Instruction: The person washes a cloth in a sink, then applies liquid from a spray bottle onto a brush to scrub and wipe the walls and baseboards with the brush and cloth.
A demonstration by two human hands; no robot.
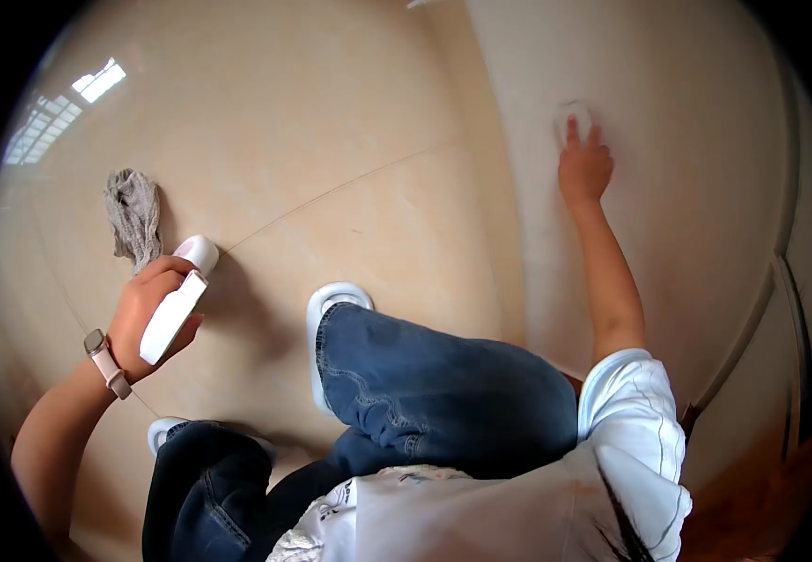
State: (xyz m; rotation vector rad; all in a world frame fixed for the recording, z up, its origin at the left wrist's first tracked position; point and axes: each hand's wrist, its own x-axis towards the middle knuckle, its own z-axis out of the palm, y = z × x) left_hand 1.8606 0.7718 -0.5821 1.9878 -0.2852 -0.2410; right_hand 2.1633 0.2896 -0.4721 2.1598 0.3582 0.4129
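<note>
While the camera looks straight down past the person's knees, the left hand [148, 314] is curled tight around a white spray bottle [177, 304], fingers wrapped over the top of it and thumb underneath, the bottle lying slantwise in the grip with its rounded end pointing up and away. A pale pink watch [106, 362] sits on that wrist. Just beyond the bottle, a crumpled grey rag [132, 217] lies on the glossy beige floor tiles [331, 140], close to the hand but not touching it.

Over on the other side, the right hand [582, 169] is stretched up at arm's length and pressed flat against the cream wall [687, 187], fingers extended over a small white pad [575, 119] that peeks out above the fingertips; whether the fingers pinch it or merely press it to the wall, I cannot tell. The forearm runs straight down from there into a white short sleeve [635, 412].

Blue jeans [425, 384] fill the lower middle, one knee bent forward, and a white shoe [331, 309] is planted on the tiles between the two arms. A second white shoe toe [162, 433] shows below the left wrist. Window light glares off the floor at the upper left
</note>
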